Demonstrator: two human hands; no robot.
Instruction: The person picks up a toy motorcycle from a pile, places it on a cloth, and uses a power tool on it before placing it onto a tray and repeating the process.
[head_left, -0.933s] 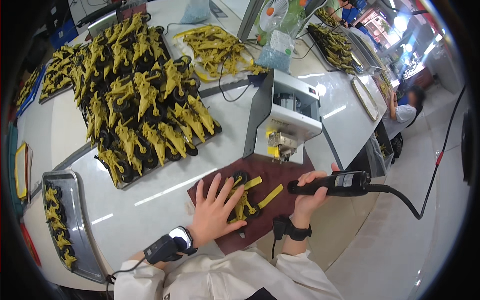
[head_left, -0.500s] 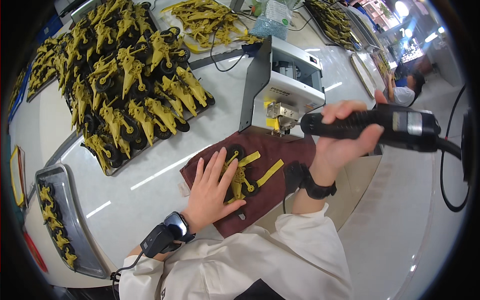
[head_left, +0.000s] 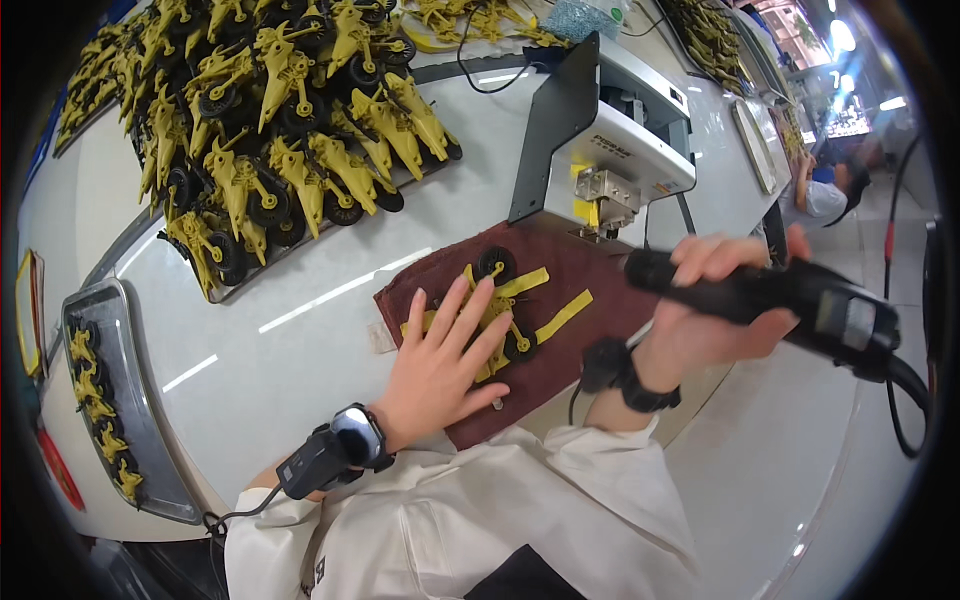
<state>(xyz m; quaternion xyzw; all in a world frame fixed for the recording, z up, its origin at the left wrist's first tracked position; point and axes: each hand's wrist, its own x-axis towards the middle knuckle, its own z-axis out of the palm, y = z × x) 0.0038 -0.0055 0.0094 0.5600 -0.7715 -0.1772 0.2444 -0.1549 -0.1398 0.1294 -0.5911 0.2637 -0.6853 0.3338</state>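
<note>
At the lower left of the frame, a shiny metal tray (head_left: 135, 390) with a raised rim holds a row of small yellow-and-black parts (head_left: 90, 390). Above it, filling the upper left, a dense heap of yellow plastic pieces (head_left: 276, 80) with round black wheels crowds the pale, glossy worktop (head_left: 300, 370). At lower centre the left hand (head_left: 435, 375) lies palm down, its grip spread, fingers fanned over a yellow-and-black assembly (head_left: 506, 303) and hiding much of it; a black wheel (head_left: 495, 262) shows above the fingertips. The assembly rests on a creased maroon cloth (head_left: 590, 270), a flat yellow strip (head_left: 565, 316) just beside it. A box-shaped machine (head_left: 630, 150) with a white front, a dark side plate and a metal block stands at upper centre, taking up the space beyond the cloth. Right of centre, the right hand (head_left: 710, 320) has its grip wrapped around a black, tubular power tool (head_left: 840, 310), slightly blurred and held near the cloth's right edge, a thick cable (head_left: 905, 400) curving from its end. At the upper right sits a co-worker (head_left: 825, 195) in a light top.
</note>
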